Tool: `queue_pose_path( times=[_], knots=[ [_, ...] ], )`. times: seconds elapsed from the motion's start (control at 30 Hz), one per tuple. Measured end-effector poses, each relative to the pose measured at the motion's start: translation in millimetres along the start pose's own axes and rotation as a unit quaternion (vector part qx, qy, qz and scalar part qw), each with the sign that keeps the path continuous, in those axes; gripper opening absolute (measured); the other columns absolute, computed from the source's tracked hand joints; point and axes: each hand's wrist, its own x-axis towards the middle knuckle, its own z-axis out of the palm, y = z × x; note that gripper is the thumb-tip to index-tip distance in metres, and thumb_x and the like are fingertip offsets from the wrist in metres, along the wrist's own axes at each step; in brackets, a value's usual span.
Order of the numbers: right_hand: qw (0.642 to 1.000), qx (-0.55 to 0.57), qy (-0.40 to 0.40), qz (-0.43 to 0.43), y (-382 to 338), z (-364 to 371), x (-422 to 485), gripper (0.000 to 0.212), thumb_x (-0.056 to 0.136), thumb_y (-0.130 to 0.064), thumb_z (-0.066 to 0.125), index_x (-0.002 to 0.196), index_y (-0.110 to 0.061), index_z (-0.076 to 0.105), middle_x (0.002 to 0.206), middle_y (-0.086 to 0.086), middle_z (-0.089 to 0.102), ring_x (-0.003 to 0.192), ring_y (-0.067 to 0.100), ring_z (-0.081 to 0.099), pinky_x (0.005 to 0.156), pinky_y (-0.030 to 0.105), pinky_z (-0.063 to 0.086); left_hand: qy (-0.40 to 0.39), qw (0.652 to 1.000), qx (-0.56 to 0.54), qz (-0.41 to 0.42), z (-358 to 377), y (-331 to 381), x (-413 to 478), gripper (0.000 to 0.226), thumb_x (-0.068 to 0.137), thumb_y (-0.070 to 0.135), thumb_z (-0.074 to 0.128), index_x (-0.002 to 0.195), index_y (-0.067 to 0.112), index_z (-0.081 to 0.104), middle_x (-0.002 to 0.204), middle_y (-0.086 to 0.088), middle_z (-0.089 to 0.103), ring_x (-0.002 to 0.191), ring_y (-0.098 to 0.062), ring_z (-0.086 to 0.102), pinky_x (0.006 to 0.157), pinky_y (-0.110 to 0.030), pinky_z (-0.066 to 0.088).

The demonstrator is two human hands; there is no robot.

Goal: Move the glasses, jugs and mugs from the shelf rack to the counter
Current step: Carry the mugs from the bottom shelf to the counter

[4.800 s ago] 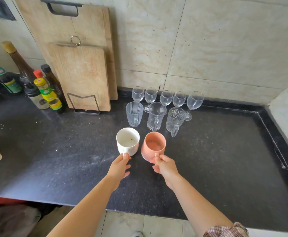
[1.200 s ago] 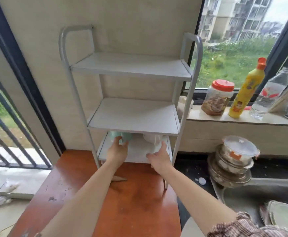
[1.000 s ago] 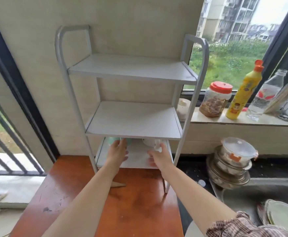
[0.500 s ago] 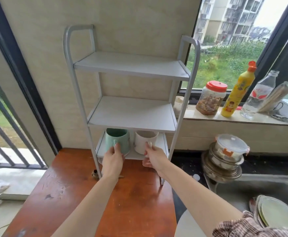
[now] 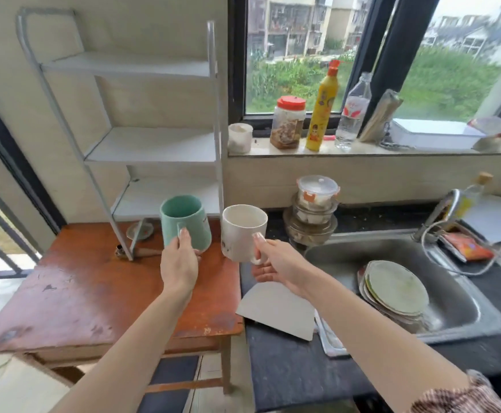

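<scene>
1. The left hand and right hand are hanging in open air over the wooden desk, each gripping a mug, the green mug and the white mug just beside each other.
2. The shelf rack is standing behind them, its front post rising between the mugs.
3. To the right, stacked containers are crowding the dark counter, and piled plates are filling the sink.
4. The desk's near surface is lying bare.
5. A grey sheet is lying below the right forearm.
</scene>
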Motion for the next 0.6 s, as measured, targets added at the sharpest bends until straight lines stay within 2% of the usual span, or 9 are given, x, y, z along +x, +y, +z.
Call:
queue_pose_path(
  times=[0.1, 0.27, 0.33, 0.47, 0.6],
  knots=[
    [0.999, 0.013, 0.042, 0.022, 23, -51, -50, 0.043, 0.096, -0.049, 0.042, 0.074, -0.012, 0.047, 0.082, 0.017, 0.053, 0.065, 0.021, 0.054, 0.055, 0.022, 0.053, -0.049, 0.999, 0.004, 0.003, 33, -2, -55, 0.039, 0.097, 0.047, 0.029, 0.072, 0.028, 0.053, 0.078, -0.006, 0.065, 0.077, -0.024, 0.061, 0.081, -0.045, 0.051],
    [0.99, 0.033, 0.13, 0.043, 77, -144, -145, 0.043, 0.096, -0.049, 0.043, 0.073, -0.012, 0.049, 0.074, 0.011, 0.056, 0.062, 0.018, 0.057, 0.057, 0.024, 0.053, -0.154, 0.988, -0.002, -0.013, 103, -13, -155, 0.038, 0.097, 0.044, 0.034, 0.073, 0.022, 0.054, 0.073, -0.011, 0.063, 0.064, -0.021, 0.057, 0.062, -0.033, 0.045],
    [0.983, 0.034, 0.171, 0.054, 100, -179, -183, 0.042, 0.095, -0.049, 0.044, 0.074, -0.013, 0.049, 0.076, 0.009, 0.056, 0.062, 0.018, 0.058, 0.057, 0.024, 0.053, -0.201, 0.98, 0.01, -0.014, 135, -16, -195, 0.039, 0.098, 0.042, 0.033, 0.073, 0.021, 0.054, 0.072, -0.011, 0.062, 0.064, -0.021, 0.056, 0.063, -0.033, 0.044],
    [0.961, 0.065, 0.258, 0.079, 140, -245, -261, 0.042, 0.095, -0.05, 0.044, 0.072, -0.015, 0.048, 0.079, 0.009, 0.054, 0.065, 0.02, 0.058, 0.058, 0.025, 0.052, -0.302, 0.953, 0.03, -0.018, 200, -17, -276, 0.036, 0.098, 0.041, 0.032, 0.092, 0.014, 0.055, 0.073, -0.009, 0.061, 0.065, -0.02, 0.057, 0.062, -0.033, 0.045],
    [0.934, 0.088, 0.333, 0.098, 173, -305, -332, 0.043, 0.095, -0.05, 0.044, 0.07, -0.016, 0.049, 0.084, 0.01, 0.053, 0.072, 0.023, 0.059, 0.064, 0.028, 0.053, -0.396, 0.916, 0.057, -0.015, 263, -11, -350, 0.035, 0.098, 0.043, 0.034, 0.094, 0.016, 0.056, 0.076, -0.007, 0.062, 0.064, -0.017, 0.057, 0.055, -0.029, 0.043]
  ],
)
